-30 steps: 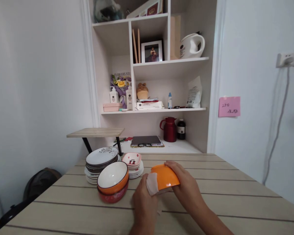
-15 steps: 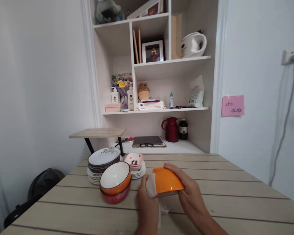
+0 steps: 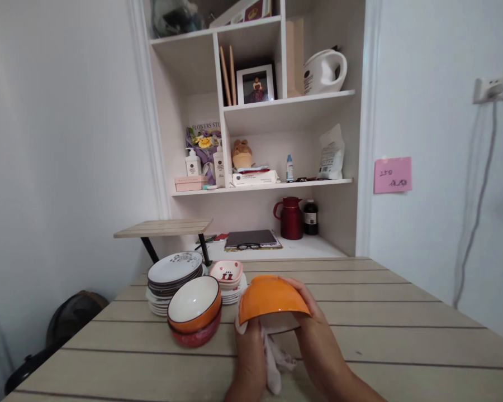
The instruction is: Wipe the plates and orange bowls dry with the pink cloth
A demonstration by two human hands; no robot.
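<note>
An orange bowl (image 3: 270, 297) is held upside down just above the wooden table (image 3: 381, 329), its white inside facing down. My right hand (image 3: 318, 340) grips its right rim. My left hand (image 3: 251, 357) is under the bowl's left side, holding a white cloth (image 3: 276, 363) that hangs down below the bowl toward the table. To the left stand two stacked bowls, an orange one (image 3: 194, 304) with a white inside on a red one (image 3: 195, 335).
Behind the stacked bowls are a pile of plates (image 3: 174, 273) and small pink dishes (image 3: 227, 273) on white plates. A small wooden riser (image 3: 163, 228), a tablet with glasses (image 3: 250, 239) and a red jug (image 3: 291, 218) sit by the shelving at the back.
The bowl has been turned and raised so its orange outside faces up. My left hand with the cloth has slipped from the bowl's side to underneath it.
</note>
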